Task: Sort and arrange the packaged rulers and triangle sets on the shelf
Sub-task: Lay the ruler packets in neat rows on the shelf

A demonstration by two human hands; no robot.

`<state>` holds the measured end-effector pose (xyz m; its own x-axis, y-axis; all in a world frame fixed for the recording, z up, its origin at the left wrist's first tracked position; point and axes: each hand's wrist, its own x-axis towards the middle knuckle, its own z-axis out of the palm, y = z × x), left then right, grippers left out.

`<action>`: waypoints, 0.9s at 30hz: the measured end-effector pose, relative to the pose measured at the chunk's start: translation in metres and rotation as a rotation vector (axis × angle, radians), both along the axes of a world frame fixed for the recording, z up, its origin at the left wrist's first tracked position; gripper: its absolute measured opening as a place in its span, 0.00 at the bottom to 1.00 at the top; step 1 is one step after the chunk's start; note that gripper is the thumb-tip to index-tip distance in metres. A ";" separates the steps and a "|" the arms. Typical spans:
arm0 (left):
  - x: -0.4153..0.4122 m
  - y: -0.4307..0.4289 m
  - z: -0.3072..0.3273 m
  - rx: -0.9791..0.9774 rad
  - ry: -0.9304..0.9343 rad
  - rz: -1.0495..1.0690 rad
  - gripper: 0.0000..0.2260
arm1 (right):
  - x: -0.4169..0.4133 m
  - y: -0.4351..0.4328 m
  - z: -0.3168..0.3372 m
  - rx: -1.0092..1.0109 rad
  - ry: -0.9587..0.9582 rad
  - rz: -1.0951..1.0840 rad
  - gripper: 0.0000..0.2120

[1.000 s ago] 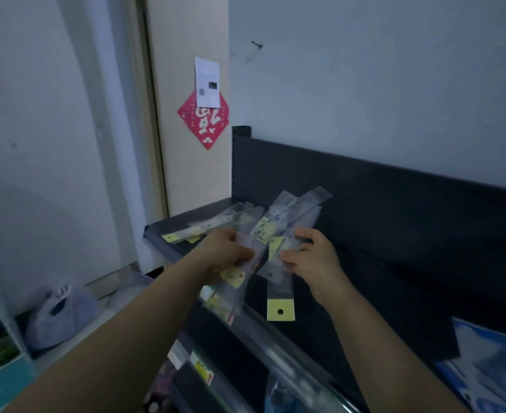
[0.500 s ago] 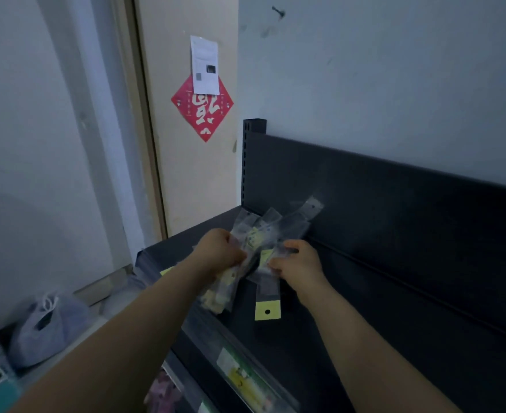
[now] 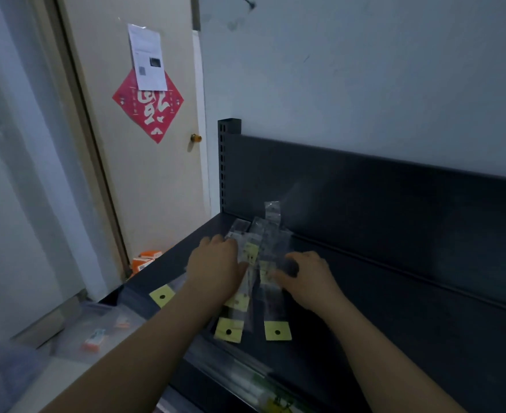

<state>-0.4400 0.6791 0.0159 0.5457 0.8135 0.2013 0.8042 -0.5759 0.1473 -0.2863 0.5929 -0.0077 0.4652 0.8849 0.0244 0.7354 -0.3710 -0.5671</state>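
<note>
Several packaged rulers (image 3: 268, 234), in clear sleeves with yellow hang tabs, lie as a loose stack on the dark shelf (image 3: 395, 308), running from front to back. Two yellow tabs (image 3: 277, 331) point toward the front edge. My left hand (image 3: 216, 268) lies on the left side of the stack with its fingers over the packs. On the right side, my right hand (image 3: 307, 278) pinches the sleeves between thumb and fingers. Another pack with a yellow tab (image 3: 162, 296) lies to the left, partly hidden under my left forearm.
The shelf's dark back panel (image 3: 365, 189) rises behind the stack, with a slotted upright (image 3: 222, 162) at its left end. A price rail (image 3: 245, 380) runs along the front edge. Left of the shelf are a door (image 3: 156, 174), orange boxes (image 3: 144, 260) and small items on the floor.
The bundle of packs has come down from in front of me onto the shelf surface and now lies flat. Both hands went with it and rest on it. The camera moved closer.
</note>
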 end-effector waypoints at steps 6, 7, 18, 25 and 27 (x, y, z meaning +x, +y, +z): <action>0.018 -0.027 -0.001 0.015 -0.167 -0.294 0.14 | 0.000 -0.047 0.015 0.178 -0.180 -0.073 0.24; 0.024 -0.033 -0.002 0.005 -0.192 -0.337 0.14 | 0.000 -0.057 0.016 0.194 -0.209 -0.092 0.23; 0.104 -0.143 -0.002 -0.036 -0.292 -0.726 0.17 | 0.032 -0.204 0.021 0.160 -0.349 -0.407 0.23; 0.172 -0.258 0.004 -0.068 -0.282 -0.889 0.15 | 0.073 -0.337 0.022 0.136 -0.356 -0.605 0.17; 0.194 -0.303 0.003 -0.085 -0.293 -0.923 0.13 | 0.088 -0.385 0.022 0.132 -0.335 -0.652 0.16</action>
